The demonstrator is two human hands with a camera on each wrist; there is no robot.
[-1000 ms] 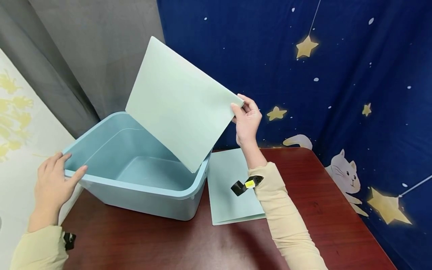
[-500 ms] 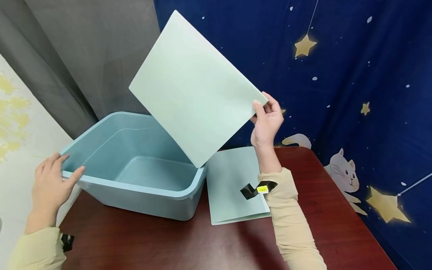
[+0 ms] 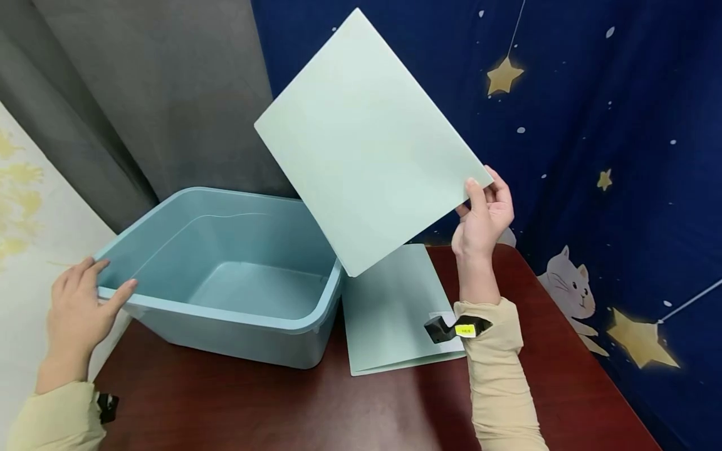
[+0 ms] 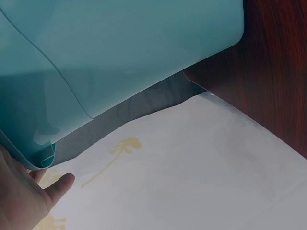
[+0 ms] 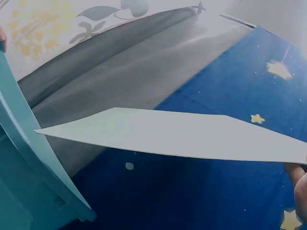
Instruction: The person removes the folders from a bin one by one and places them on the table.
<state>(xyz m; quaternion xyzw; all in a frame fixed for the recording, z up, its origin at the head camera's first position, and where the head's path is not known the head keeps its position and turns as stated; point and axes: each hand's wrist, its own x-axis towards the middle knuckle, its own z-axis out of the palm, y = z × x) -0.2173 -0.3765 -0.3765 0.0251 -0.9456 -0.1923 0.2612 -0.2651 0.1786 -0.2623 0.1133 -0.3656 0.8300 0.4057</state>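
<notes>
A pale green file folder is held up at a slant, its lowest corner beside the right rim of a blue plastic tub. My right hand pinches the folder's right corner, thumb on the near face and fingers behind. The right wrist view shows the folder nearly edge-on. My left hand rests on the tub's left corner, thumb stretched across the rim and fingertips over the edge. In the left wrist view the thumb sticks out beside the rim.
On the dark red table, right of the tub, lies a second pale green folder, its front edge slightly parted. Behind hang a grey curtain and a blue starry curtain. A white patterned cloth is at the left.
My right hand has moved right, carrying the folder up and out from over the tub. More of the tub's inside and its right rim shows. My left hand stays on the rim.
</notes>
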